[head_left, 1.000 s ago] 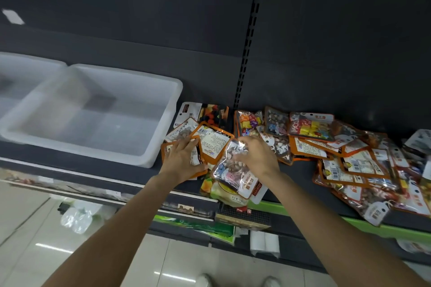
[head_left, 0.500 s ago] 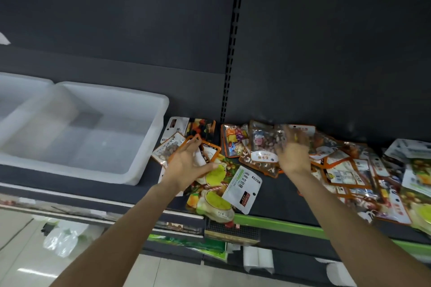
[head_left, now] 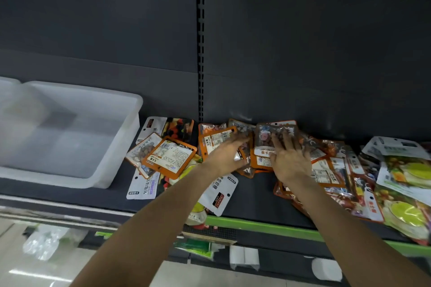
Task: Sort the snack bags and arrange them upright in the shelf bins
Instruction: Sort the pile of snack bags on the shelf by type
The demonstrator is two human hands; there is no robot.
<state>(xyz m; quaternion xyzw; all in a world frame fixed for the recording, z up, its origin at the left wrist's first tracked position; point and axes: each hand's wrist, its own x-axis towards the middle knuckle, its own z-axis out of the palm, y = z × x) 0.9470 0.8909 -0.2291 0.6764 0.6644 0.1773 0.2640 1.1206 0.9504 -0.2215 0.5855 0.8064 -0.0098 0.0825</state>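
Observation:
Snack bags lie flat in a loose heap along the dark shelf [head_left: 251, 202]. My left hand [head_left: 225, 157] reaches to the right, its fingers stretched over an orange-edged bag [head_left: 215, 138] in the middle of the heap. Close beside it, my right hand [head_left: 291, 158] lies with spread fingers on a clear bag with a pink cartoon figure [head_left: 268, 135], on top of more orange bags. A translucent white bin [head_left: 137, 105] stands on the shelf to the left with no bags in it.
A second white bin [head_left: 8, 81] shows at the far left. An orange bag [head_left: 171, 156] and white bags [head_left: 143, 187] lie left of my hands. Yellow-green bags [head_left: 408, 170] are piled at the right. The shelf's green front edge [head_left: 268, 226] runs below.
My left hand has moved right, off the bags near the bin and onto the middle pile. My right hand has dropped the clear bag it held and reached to the back.

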